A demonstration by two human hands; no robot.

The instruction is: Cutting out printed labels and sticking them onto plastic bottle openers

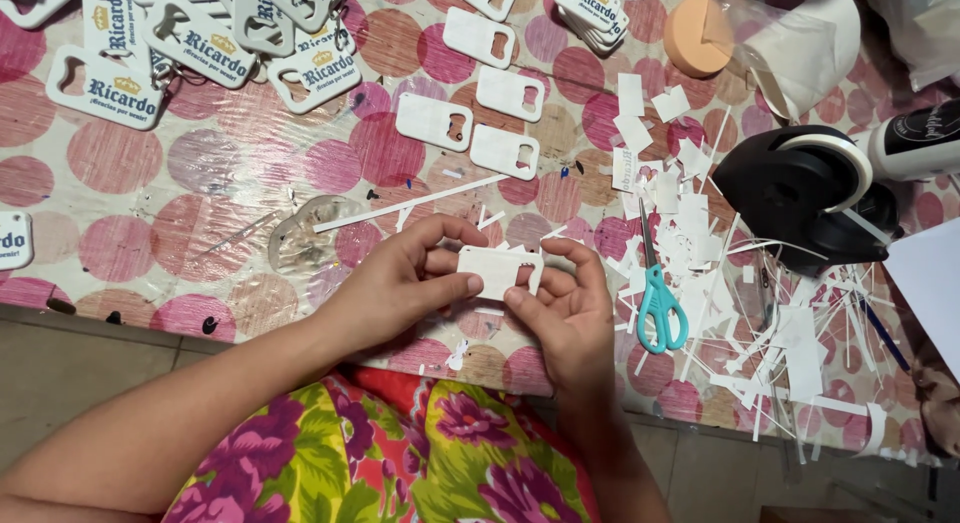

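Both hands (400,281) (565,308) close, fingers prob. pinched

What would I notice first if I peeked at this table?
Right in the middle, the left hand and right hand pinch a small white tag between them. Just to the right lie turquoise scissors in a heap of paper scraps, all on a pink-dotted tablecloth.
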